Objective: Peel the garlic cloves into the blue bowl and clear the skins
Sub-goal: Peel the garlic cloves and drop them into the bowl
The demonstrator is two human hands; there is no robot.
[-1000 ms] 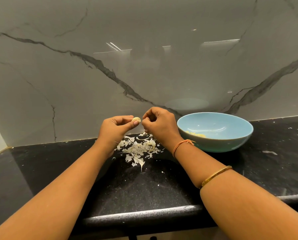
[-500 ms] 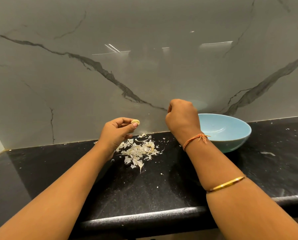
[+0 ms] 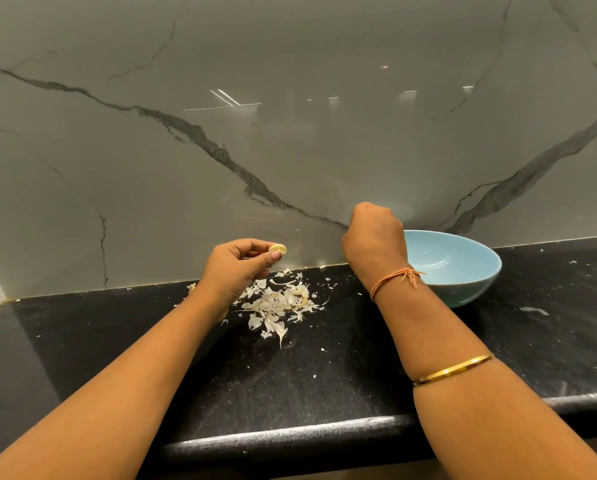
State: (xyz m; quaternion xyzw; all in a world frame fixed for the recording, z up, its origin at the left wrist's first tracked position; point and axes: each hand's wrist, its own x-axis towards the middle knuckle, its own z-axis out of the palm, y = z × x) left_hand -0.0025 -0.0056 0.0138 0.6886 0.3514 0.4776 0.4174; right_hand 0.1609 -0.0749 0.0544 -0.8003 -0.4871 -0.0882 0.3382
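My left hand (image 3: 236,268) pinches a pale peeled garlic clove (image 3: 278,248) between thumb and fingertips, raised above a heap of papery skins (image 3: 279,301) on the black counter (image 3: 307,382). My right hand (image 3: 375,242) is curled into a fist, its back towards me, hovering over the left rim of the blue bowl (image 3: 463,268). Anything inside the fist is hidden. That hand and wrist cover the bowl's left part; no cloves show in the part I see.
A grey marble wall rises directly behind the counter. Small skin flecks are scattered over the counter, and one stray skin (image 3: 534,310) lies right of the bowl. The rounded counter edge (image 3: 324,434) runs close to me.
My right hand left the clove, rose and moved right to the bowl's left rim. My left hand kept the clove and stayed above the skins.
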